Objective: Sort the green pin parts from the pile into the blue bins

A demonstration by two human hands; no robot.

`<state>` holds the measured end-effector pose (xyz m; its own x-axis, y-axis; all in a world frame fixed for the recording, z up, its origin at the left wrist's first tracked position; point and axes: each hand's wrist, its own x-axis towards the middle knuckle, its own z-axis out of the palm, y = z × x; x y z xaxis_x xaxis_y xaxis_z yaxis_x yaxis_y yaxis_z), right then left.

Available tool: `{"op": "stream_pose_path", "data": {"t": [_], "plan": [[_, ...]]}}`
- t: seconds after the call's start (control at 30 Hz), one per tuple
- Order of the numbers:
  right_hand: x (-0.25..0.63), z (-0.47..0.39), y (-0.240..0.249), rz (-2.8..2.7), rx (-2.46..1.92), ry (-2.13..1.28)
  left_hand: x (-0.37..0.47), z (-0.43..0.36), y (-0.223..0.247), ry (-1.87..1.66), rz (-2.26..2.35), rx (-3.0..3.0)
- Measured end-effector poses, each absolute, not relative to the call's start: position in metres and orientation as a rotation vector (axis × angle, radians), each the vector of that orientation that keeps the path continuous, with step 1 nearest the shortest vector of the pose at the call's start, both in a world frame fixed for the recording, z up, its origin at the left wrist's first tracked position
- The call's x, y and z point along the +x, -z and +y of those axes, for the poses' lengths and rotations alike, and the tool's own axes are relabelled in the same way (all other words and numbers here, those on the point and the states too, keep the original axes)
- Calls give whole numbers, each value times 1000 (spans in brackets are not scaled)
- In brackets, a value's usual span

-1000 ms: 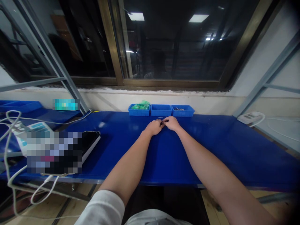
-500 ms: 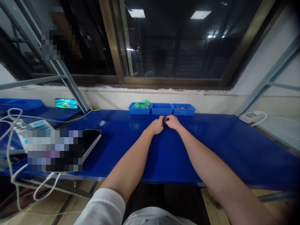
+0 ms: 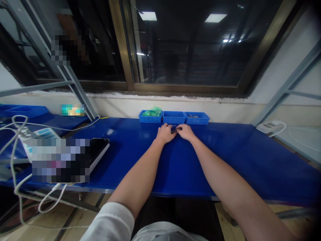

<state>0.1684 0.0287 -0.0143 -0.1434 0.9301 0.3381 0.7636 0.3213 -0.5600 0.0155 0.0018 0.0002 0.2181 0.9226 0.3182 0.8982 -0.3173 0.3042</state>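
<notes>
Just in front of the bins, my left hand is closed, its fingers curled round a small dark piece with a bright glint. The piece is too small to name. My right hand sits beside it in a pinch, fingertips at the right side of that piece. Whatever lies between the right fingertips is hidden. A thin pale sliver shows above my left fingers. Behind the hands stand three blue bins: the left bin with green plastic packets, the middle bin, and the right bin with small metal parts.
The blue tabletop runs along a wall under a window. To the left lie a black-and-white device, partly blurred, and loose white cables. A white power strip is at the right. Grey metal posts rise at both sides.
My hands have drawn slightly apart, and the small dark piece between them shows more. My left hand has turned a little and shifted left. The camera view has moved slightly.
</notes>
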Motion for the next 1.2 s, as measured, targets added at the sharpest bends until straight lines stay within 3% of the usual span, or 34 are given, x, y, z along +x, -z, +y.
{"op": "stream_pose_path", "data": {"t": [0.17, 0.6, 0.97, 1.2], "plan": [[169, 28, 15, -1790, -1465, -256, 20, 2, 1, -773, 1795, 2433], [168, 23, 12, -1726, -1464, -328, 24, 22, 6, -406, 1686, 2675], [169, 27, 15, -1900, -1516, -218, 23, 12, 5, -584, 1576, 2649], [168, 28, 6, -1856, -1591, -467, 19, 17, 10, -620, 1460, 2609]]}}
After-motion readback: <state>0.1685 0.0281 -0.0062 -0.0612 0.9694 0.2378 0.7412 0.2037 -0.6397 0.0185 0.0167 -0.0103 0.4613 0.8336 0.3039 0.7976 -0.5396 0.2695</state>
